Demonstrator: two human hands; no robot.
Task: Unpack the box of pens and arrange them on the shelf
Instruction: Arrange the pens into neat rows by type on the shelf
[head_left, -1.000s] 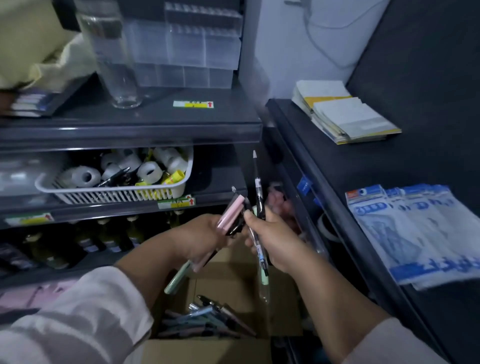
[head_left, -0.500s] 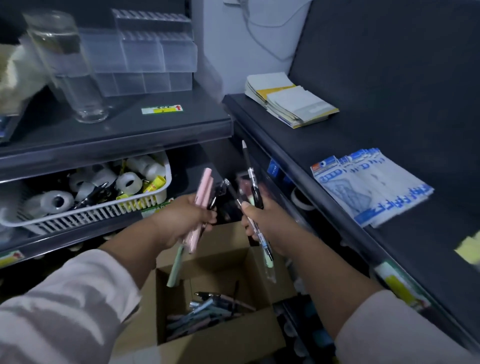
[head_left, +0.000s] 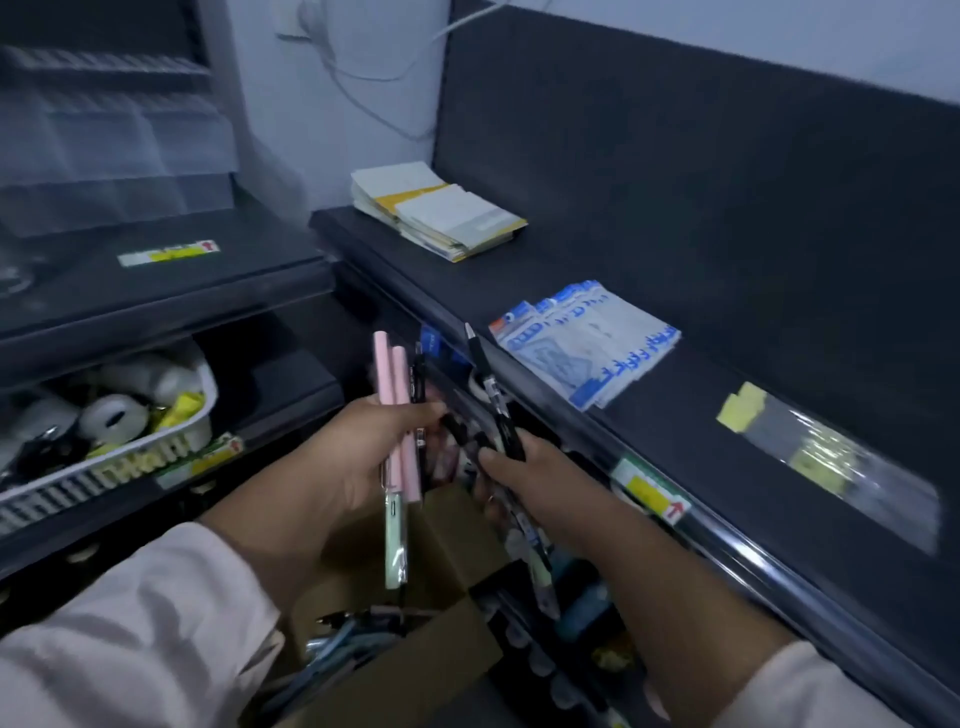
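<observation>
Pens (head_left: 397, 415) were mid-frame, none yet on the shelf (head_left: 675, 415) at right: left hand (head_left: 358, 457) clenched a pink bunch, right hand (head_left: 524, 478) gripped black ones. More lay in the box (head_left: 415, 670) at bottom centre.

White basket (head_left: 202, 415) of tape rolls (head_left: 111, 418); notepad stack (head_left: 441, 218); blue-printed packets (head_left: 587, 348).

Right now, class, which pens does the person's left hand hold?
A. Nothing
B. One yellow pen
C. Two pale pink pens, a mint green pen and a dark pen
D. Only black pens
C: the left hand grips two pale pink pens, a mint green pen and a dark pen.
</observation>
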